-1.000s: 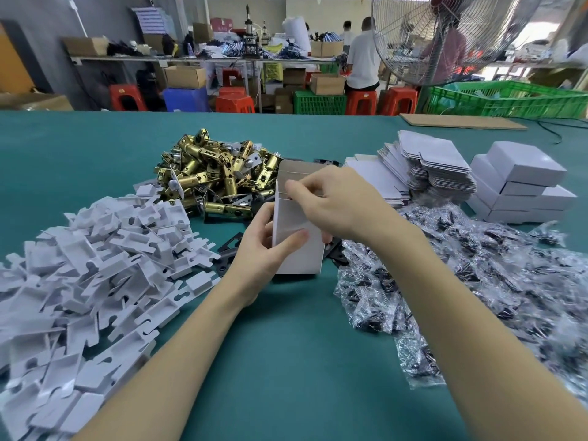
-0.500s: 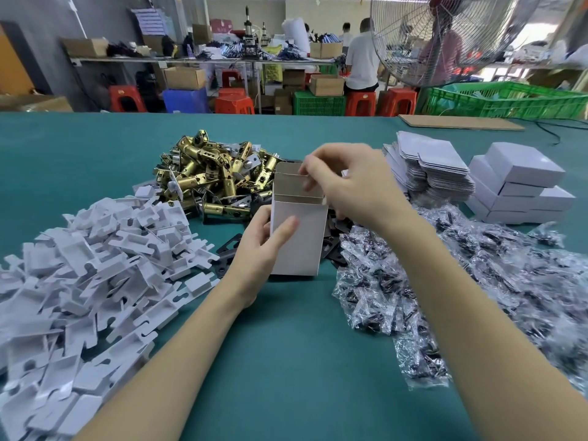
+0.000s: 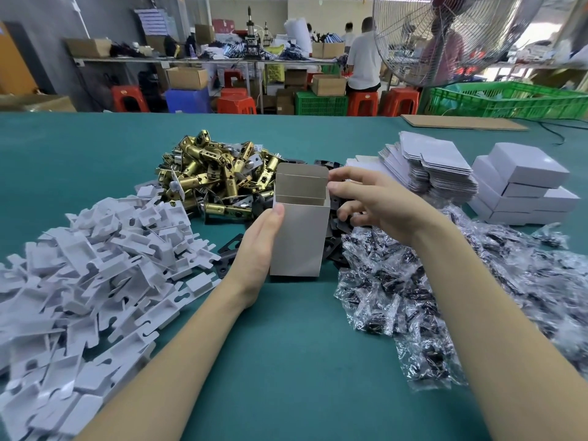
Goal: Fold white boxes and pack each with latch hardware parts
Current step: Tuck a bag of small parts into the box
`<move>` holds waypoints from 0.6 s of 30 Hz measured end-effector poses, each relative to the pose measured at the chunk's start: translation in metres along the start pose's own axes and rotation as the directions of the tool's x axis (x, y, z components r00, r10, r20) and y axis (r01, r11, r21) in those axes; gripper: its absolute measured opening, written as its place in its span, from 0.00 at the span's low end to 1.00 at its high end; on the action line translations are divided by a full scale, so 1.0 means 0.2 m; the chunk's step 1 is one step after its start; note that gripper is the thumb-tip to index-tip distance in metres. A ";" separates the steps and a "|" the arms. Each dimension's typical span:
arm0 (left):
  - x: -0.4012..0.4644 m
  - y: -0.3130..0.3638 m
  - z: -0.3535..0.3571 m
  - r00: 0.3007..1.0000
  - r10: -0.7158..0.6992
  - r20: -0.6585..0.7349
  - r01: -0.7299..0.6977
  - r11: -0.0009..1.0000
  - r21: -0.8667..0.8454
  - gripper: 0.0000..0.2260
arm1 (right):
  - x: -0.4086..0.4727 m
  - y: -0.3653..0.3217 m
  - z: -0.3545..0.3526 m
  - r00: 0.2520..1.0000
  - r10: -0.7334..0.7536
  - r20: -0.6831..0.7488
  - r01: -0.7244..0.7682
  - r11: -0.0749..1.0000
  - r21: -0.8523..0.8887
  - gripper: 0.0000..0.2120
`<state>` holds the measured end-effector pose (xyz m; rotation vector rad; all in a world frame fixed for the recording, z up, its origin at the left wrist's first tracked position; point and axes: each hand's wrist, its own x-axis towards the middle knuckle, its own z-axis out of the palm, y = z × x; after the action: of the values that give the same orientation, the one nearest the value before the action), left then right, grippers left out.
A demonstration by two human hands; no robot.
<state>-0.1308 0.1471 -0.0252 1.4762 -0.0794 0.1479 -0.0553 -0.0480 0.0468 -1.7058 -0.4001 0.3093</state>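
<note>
Left hand (image 3: 261, 246) gripped the upright white box (image 3: 299, 240) steady so right hand (image 3: 378, 202), fingers loosely curled and empty, could load it.

The upright box (image 3: 299, 237) stands mid-table (image 3: 286, 361). Plastic inserts (image 3: 95, 265) lie at nine o'clock, latches (image 3: 219, 173) at eleven, flat blanks (image 3: 436, 167) at one, folded boxes (image 3: 525, 186) at two, bagged parts (image 3: 445, 281) at three.
</note>
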 end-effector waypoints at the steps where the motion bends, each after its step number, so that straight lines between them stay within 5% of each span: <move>1: 0.00 0.00 0.00 1.000 -0.001 0.001 0.001 1.000 0.002 0.25 | 0.00 0.00 0.00 1.000 0.000 0.003 0.000 1.000 0.006 0.08; 9: 0.00 0.00 0.00 1.000 0.024 -0.019 -0.024 1.000 0.017 0.25 | 0.01 0.03 0.06 0.998 0.008 0.057 -0.002 0.995 -0.105 0.09; 18: 0.02 -0.02 0.00 0.959 0.222 -0.178 -0.212 0.974 0.077 0.15 | 0.03 0.04 0.09 0.999 0.036 0.018 -0.035 0.998 -0.054 0.10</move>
<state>-0.1268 0.1467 -0.0289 1.5017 -0.0863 0.4692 -0.0565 -0.0313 0.0355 -1.7649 -0.3949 0.3437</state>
